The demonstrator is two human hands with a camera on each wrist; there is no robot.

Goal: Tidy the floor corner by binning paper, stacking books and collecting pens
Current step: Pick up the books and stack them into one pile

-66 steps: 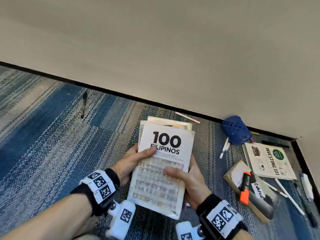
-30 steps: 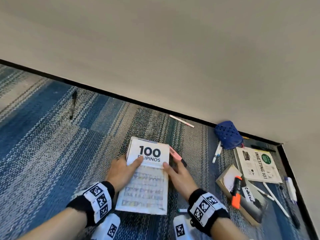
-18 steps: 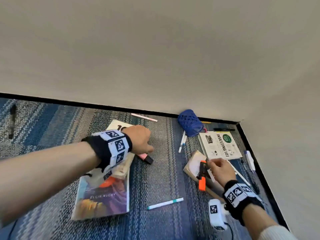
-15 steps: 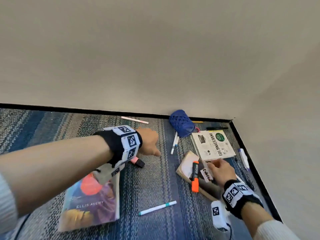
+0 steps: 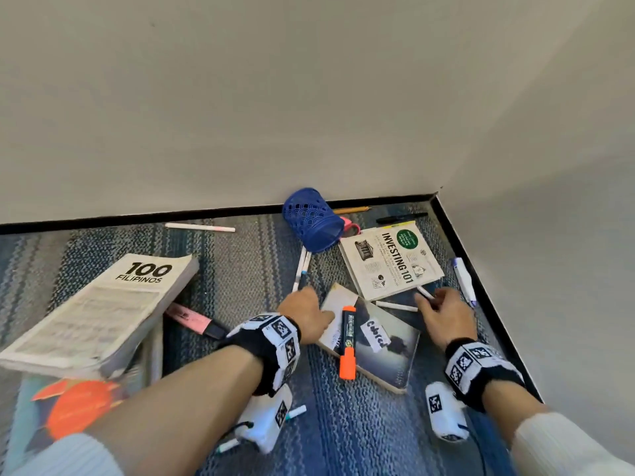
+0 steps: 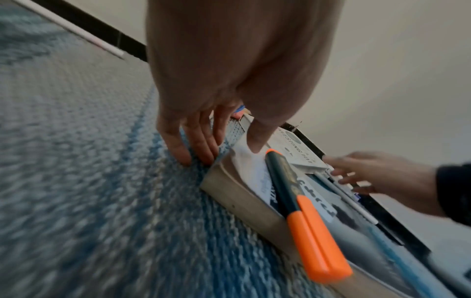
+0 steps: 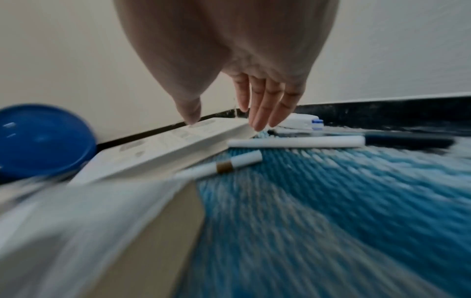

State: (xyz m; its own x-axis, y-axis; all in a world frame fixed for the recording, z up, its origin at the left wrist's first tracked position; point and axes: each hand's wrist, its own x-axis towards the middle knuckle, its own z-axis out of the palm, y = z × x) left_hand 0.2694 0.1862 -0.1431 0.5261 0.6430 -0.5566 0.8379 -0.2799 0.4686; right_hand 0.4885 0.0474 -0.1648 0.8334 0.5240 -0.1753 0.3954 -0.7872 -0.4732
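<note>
Both hands now off the stack, left grip (image 5: 304,312) and right grip (image 5: 446,312) slack, empty.

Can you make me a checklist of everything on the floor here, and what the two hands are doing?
Surface: striped blue carpet, in a wall corner.
Job's things: 100 Filipinos book stacked on another book; dark book with orange marker on it; Investing 101 book; tipped blue pen cup; scattered pens.
Clutter: pink highlighter.
Grippers: left hand open, thumb on dark book's corner; right hand open at Investing 101's corner.
Cables: thin wire at the left wrist camera.
Surroundings: plain walls, black skirting.
</note>
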